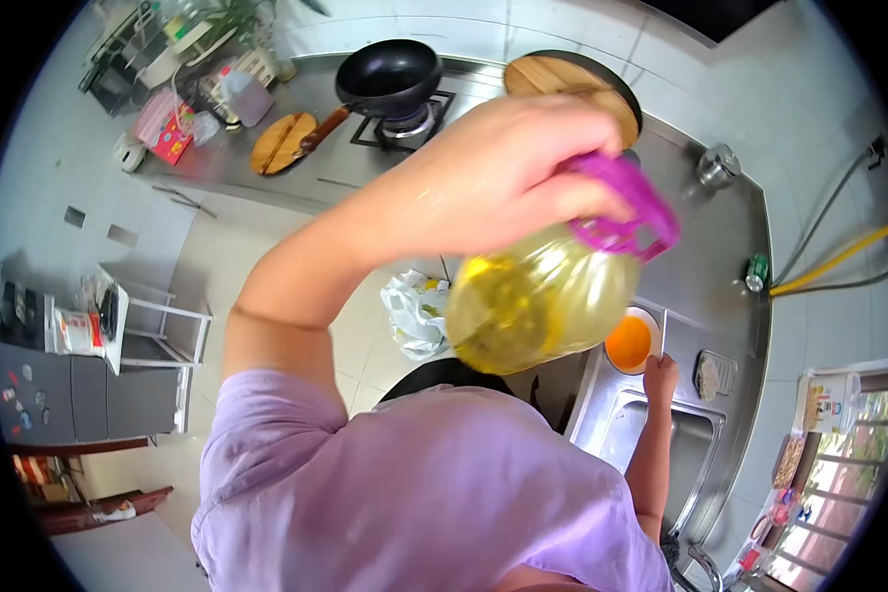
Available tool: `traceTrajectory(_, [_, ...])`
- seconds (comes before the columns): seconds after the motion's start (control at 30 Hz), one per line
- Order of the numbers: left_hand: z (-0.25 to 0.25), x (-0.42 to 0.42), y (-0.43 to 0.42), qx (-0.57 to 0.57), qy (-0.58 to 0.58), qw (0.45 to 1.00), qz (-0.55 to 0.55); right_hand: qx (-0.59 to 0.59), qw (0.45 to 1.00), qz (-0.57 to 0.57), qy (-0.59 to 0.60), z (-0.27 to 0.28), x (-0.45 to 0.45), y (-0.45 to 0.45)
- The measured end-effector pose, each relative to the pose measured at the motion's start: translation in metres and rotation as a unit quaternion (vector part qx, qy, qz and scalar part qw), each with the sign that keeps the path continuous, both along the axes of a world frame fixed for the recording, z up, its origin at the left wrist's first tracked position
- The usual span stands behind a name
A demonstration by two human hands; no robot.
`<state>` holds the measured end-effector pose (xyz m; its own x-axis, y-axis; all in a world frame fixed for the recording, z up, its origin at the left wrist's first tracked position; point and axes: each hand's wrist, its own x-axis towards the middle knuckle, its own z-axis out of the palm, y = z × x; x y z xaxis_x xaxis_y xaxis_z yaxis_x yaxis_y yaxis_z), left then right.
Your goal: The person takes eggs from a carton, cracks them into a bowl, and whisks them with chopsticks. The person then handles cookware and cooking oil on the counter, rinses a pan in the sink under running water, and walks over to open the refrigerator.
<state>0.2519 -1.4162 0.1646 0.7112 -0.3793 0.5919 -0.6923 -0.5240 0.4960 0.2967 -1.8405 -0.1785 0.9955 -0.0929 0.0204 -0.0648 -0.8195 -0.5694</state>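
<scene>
A large clear bottle of yellow oil hangs tilted in front of me, its purple handle gripped by my left hand. The fingers wrap round that handle, and the bottle's neck points to the right. Near the sink, my right hand is closed at the edge of a white bowl; something thin and pale stands up from that edge, too small to make out. Orange liquid fills much of the bowl.
A black wok rests on the gas burner. Round wooden boards lie on the steel counter. A sink is at the right, with a metal pot and a green can behind it. A plastic bag sits on the floor.
</scene>
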Motion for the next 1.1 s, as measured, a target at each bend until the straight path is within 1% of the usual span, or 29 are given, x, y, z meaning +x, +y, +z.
traceTrajectory(0.07, [-0.003, -0.054, 0.032, 0.008, 0.017, 0.999, 0.043, 0.036, 0.997, 0.053, 0.033, 0.022, -0.017, 0.035])
traceTrajectory(0.13, [-0.011, -0.104, 0.068, 0.007, 0.032, 0.997, 0.074, 0.019, 0.996, 0.084, 0.025, 0.033, -0.033, 0.079])
traceTrajectory(0.17, [-0.012, -0.126, 0.088, 0.003, 0.069, 0.990, 0.122, 0.003, 0.994, 0.107, 0.013, 0.035, -0.037, 0.102])
traceTrajectory(0.2, [-0.015, -0.149, 0.109, -0.003, 0.105, 0.980, 0.168, 0.007, 0.991, 0.134, 0.011, 0.026, -0.041, 0.122])
traceTrajectory(0.23, [-0.019, -0.171, 0.130, -0.003, 0.102, 0.980, 0.170, 0.005, 0.989, 0.147, 0.012, 0.023, -0.046, 0.149])
traceTrajectory(0.3, [-0.029, -0.211, 0.169, -0.002, 0.099, 0.963, 0.250, 0.016, 0.984, 0.179, -0.005, 0.025, -0.060, 0.204])
traceTrajectory(0.33, [-0.030, -0.230, 0.188, -0.001, 0.099, 0.963, 0.249, 0.028, 0.979, 0.202, 0.011, 0.030, -0.068, 0.236])
traceTrajectory(0.4, [-0.034, -0.269, 0.228, -0.038, 0.131, 0.947, 0.292, 0.059, 0.969, 0.238, 0.042, 0.037, -0.084, 0.299])
traceTrajectory(0.43, [-0.034, -0.286, 0.251, -0.036, 0.130, 0.948, 0.289, 0.061, 0.969, 0.235, 0.041, 0.039, -0.095, 0.333])
traceTrajectory(0.53, [-0.039, -0.324, 0.314, -0.042, 0.144, 0.934, 0.324, 0.049, 0.960, 0.275, 0.027, 0.037, -0.116, 0.422])
traceTrajectory(0.57, [-0.042, -0.333, 0.332, -0.037, 0.135, 0.926, 0.351, 0.041, 0.957, 0.285, 0.033, 0.028, -0.120, 0.448])
traceTrajectory(0.6, [-0.044, -0.342, 0.351, -0.030, 0.122, 0.917, 0.379, 0.057, 0.955, 0.286, 0.048, 0.029, -0.128, 0.478])
traceTrajectory(0.63, [-0.041, -0.348, 0.369, -0.031, 0.115, 0.917, 0.382, 0.052, 0.952, 0.300, 0.022, 0.022, -0.129, 0.507])
traceTrajectory(0.67, [-0.038, -0.352, 0.385, -0.019, 0.112, 0.912, 0.394, 0.053, 0.947, 0.314, 0.049, 0.019, -0.125, 0.530])
traceTrajectory(0.7, [-0.037, -0.356, 0.401, -0.009, 0.114, 0.908, 0.404, 0.052, 0.941, 0.326, 0.080, 0.025, -0.130, 0.555])
traceTrajectory(0.83, [-0.042, -0.356, 0.460, 0.001, 0.084, 0.899, 0.431, 0.029, 0.943, 0.319, 0.087, 0.032, -0.120, 0.638])
traceTrajectory(0.9, [-0.048, -0.352, 0.493, -0.007, 0.081, 0.883, 0.462, 0.020, 0.945, 0.324, 0.040, 0.031, -0.106, 0.671])
traceTrajectory(0.93, [-0.052, -0.349, 0.510, -0.039, 0.094, 0.866, 0.489, 0.026, 0.946, 0.319, 0.058, 0.031, -0.098, 0.688])
traceTrajectory(1.03, [-0.048, -0.333, 0.559, -0.117, 0.104, 0.861, 0.485, 0.036, 0.948, 0.306, 0.073, 0.026, -0.067, 0.731])
traceTrajectory(1.07, [-0.045, -0.326, 0.572, -0.105, 0.103, 0.862, 0.485, 0.047, 0.948, 0.306, 0.074, 0.017, -0.056, 0.742])
traceTrajectory(1.1, [-0.041, -0.318, 0.584, -0.106, 0.103, 0.854, 0.499, 0.046, 0.948, 0.311, 0.050, 0.011, -0.044, 0.754])
